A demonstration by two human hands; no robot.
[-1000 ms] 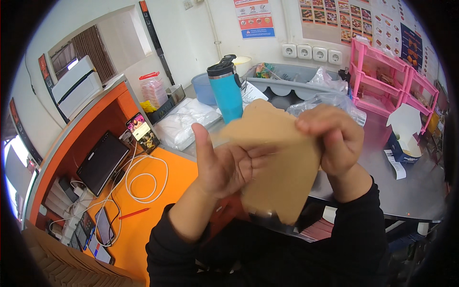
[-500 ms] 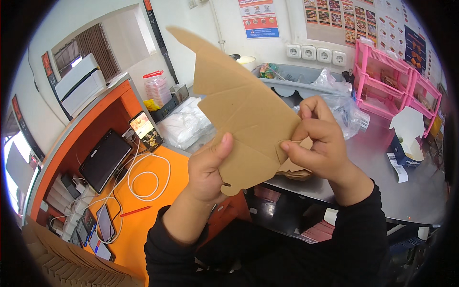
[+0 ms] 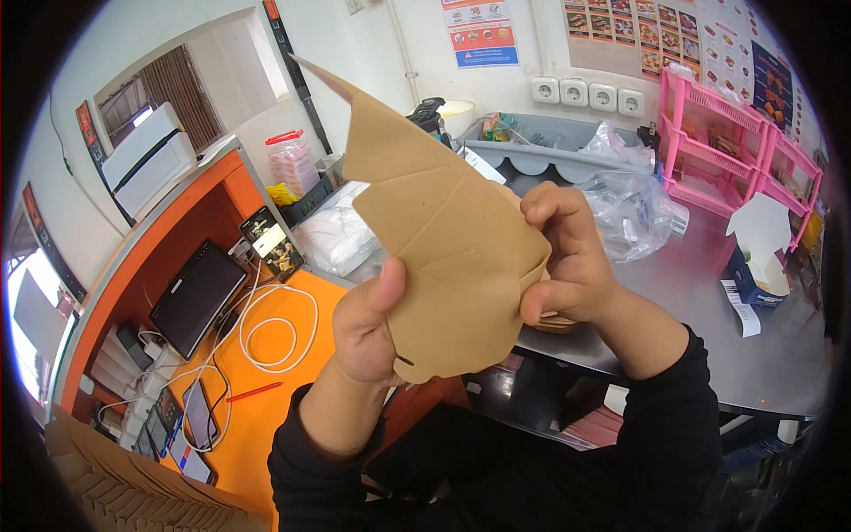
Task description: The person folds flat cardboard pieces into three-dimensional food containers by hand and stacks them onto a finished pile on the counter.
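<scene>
head view, quick one: where's the main thing?
- brown cardboard sheet (image 3: 434,230), held up in front of the chest between both hands, tilted, its pointed end up and left.
- state of the hands?
- left hand (image 3: 363,324): closed on the lower left edge, thumb on the near face, other fingers hidden behind. right hand (image 3: 572,257): half curled, thumb and fingers partly spread, gripping the bent right end. far-side contact, cannot tell.
- step?
- looks like folding: creases cross the face, and the right end is bent up into a small flap. there's a short slit by the left hand, nothing tucked in it that i can see.
- next move calls for?
- i'd say a steady left grip, right thumb pressing along the crease without tearing or buckling the card.
- nearby?
- stacked cardboard (image 3: 557,324) behind the right hand, on the grey metal tabletop (image 3: 709,355); clear plastic bag (image 3: 625,217) beyond; open blue box (image 3: 758,275) off right.
</scene>
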